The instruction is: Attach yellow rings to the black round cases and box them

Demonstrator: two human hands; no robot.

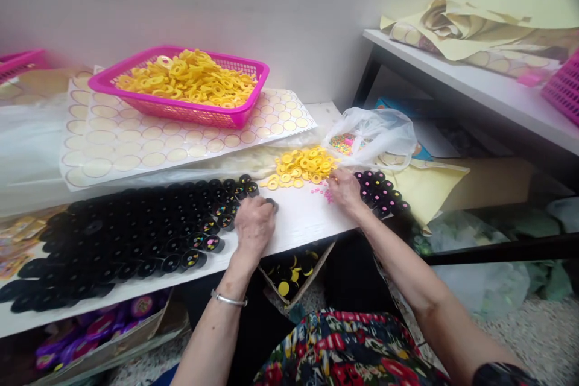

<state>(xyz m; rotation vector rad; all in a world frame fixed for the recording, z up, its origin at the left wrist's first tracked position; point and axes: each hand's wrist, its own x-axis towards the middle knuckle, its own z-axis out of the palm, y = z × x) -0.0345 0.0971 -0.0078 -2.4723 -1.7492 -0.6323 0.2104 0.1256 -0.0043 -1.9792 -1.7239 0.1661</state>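
Note:
My left hand [254,223] rests knuckles-up on the white table [298,220], fingers curled round a small black cap [272,203] at its far edge. My right hand [344,191] lies palm-down with fingers bent over tiny pink beads [322,193], just below a loose heap of yellow rings [302,166]. Left of my left hand spreads a big field of black round caps [136,223], some holding coloured beads. Several more black caps with pink centres [382,193] sit right of my right hand.
A pink basket [181,110] full of yellow rings stands at the back on sheets of round stickers [136,139]. A clear bag of coloured beads [366,136] lies right of the heap. A cardboard box [294,274] sits under the table. A shelf [474,87] at right carries yellow paper.

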